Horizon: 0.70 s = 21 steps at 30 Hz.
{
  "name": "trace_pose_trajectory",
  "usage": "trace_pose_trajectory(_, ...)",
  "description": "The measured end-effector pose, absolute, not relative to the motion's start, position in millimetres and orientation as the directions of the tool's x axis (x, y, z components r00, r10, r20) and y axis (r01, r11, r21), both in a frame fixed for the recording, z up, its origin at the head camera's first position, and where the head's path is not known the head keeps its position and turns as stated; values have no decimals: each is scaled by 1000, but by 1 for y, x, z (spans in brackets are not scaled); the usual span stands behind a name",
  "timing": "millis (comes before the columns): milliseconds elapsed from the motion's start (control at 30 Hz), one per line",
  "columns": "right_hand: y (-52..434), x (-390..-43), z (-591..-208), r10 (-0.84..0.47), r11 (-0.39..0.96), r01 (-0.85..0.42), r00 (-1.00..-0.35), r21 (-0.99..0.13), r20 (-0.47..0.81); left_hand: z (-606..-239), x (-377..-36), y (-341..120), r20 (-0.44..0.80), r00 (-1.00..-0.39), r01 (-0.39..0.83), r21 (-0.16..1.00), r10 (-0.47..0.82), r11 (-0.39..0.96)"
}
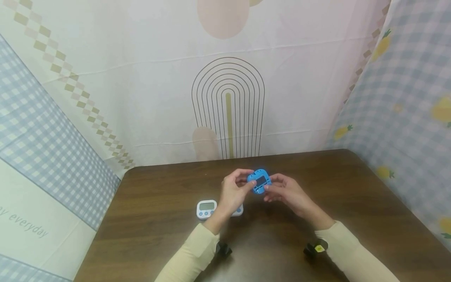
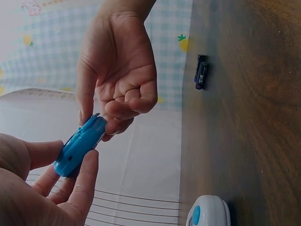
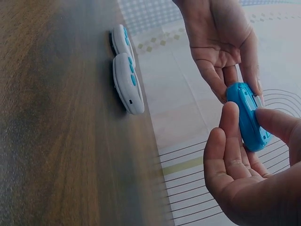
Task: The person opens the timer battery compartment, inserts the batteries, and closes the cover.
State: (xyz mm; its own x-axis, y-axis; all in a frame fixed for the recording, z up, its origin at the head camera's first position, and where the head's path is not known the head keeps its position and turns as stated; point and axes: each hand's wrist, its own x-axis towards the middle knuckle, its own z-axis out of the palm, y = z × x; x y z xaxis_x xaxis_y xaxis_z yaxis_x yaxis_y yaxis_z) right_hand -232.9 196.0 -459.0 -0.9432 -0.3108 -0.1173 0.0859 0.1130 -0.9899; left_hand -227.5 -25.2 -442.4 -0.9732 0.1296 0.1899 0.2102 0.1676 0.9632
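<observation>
Cream sleeves [image 1: 188,250] lead to left hand [image 1: 232,192] and right hand [image 1: 290,195], fingers [image 3: 230,123] clamped on a rounded, smooth blue plastic device [image 1: 260,181] above the wood-grained counter [image 1: 158,188].

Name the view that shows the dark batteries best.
The left wrist view: both dark batteries lie on the table with nothing covering them. The right wrist view doesn't show them; in the head view I can't make them out.

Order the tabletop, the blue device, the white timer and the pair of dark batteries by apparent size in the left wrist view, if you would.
1. Tabletop
2. Blue device and white timer, unranked: they look close, and the frame cuts off the timer
3. Pair of dark batteries
</observation>
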Motion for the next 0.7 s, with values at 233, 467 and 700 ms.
trace_pose_trajectory(233, 193, -232, -458, -316, 106, 67, -944, -992, -98, -442, -227, -25, 190, -973, 211, 964, 134, 162)
trace_pose_trajectory(467, 191, -231, -461, -346, 97, 35, -936, -995, -67, -442, -226, -26, 195, -972, 215, 963, 132, 164)
trace_pose_trajectory(700, 187, -227, -462, -358, 71, 24, -933, -997, -48, -442, -225, -25, 169, -976, 187, 974, 140, 129)
